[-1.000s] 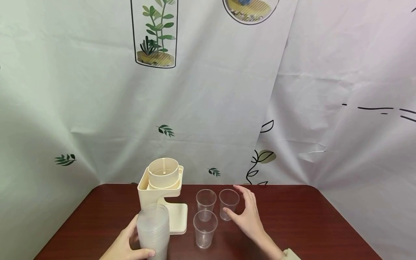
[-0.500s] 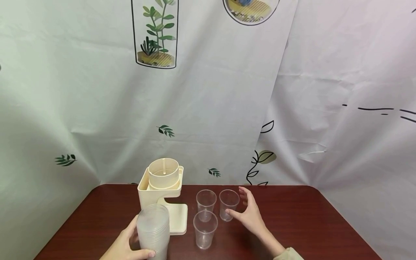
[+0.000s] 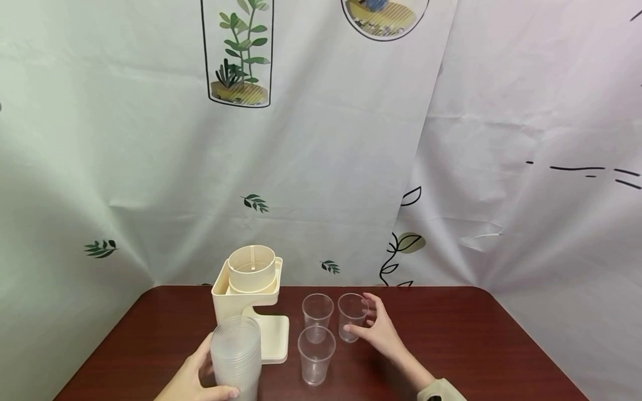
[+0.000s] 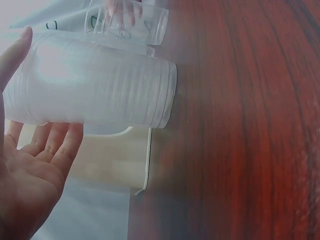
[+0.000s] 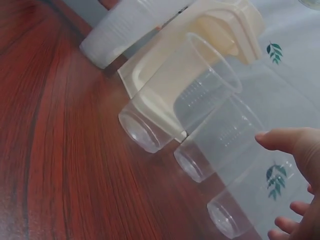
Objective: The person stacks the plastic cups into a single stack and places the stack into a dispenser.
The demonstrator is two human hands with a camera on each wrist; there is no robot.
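Note:
A tall stack of nested clear plastic cups (image 3: 236,356) stands at the table's near left. My left hand (image 4: 35,165) holds it, thumb on one side and fingers on the other. Three single clear plastic cups stand upright close together: a front cup (image 3: 316,356), a back left cup (image 3: 318,311) and a back right cup (image 3: 353,314). My right hand (image 3: 381,331) is curled round the back right cup, thumb (image 3: 353,329) at its near side, fingertips partly seen through its wall. In the right wrist view the base of this cup (image 5: 229,216) rests on the table.
A cream plastic stand (image 3: 246,301) with a round holder (image 3: 252,270) on top and a flat base (image 3: 273,337) sits just behind the stack, left of the loose cups. The dark red table (image 3: 451,345) ends at a printed white cloth backdrop (image 3: 321,139).
My right hand first drew slightly right of the back right cup, then came back left, its fingers closing nearer round it. My left hand and the stack stay put.

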